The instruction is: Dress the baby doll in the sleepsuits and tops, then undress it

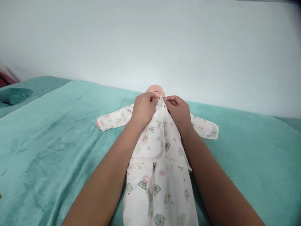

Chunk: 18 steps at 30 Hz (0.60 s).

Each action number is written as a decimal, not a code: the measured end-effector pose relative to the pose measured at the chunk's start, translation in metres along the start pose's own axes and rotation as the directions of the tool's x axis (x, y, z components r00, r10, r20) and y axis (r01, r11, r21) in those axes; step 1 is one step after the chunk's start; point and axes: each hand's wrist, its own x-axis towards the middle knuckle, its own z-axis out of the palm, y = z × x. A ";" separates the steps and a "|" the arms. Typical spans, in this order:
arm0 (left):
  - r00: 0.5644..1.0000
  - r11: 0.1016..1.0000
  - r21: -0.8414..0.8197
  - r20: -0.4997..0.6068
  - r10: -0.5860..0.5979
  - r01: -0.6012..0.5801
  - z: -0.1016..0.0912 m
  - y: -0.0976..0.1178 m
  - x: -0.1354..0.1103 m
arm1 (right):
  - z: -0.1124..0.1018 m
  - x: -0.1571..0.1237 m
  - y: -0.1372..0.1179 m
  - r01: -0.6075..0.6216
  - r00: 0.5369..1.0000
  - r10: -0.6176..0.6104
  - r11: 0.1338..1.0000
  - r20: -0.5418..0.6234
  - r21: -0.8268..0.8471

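A baby doll (155,88) lies on its back, dressed in a white printed jacket (150,141) and matching trousers (141,194). At the jacket's collar, my left hand (144,107) pinches one front edge. My right hand (178,110) pinches the other edge close beside it, just below the doll's chin. The fingertips of both hands nearly meet there. A fastening (161,126) shows lower on the jacket front. Both sleeves stretch out sideways, and a bit of the doll's hand (97,124) pokes from the left one.
A teal plush blanket (58,141) with several creases spreads under the doll. Behind it rises a pale wall (150,40). At the far left are a folded teal cloth (15,95) and a red item (6,80) that I cannot make out.
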 end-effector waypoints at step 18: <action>0.998 0.997 -0.065 0.062 -0.029 0.033 -0.004 0.004 -0.001 | 0.002 0.000 -0.003 0.097 0.992 -0.080 0.979 0.101 -0.179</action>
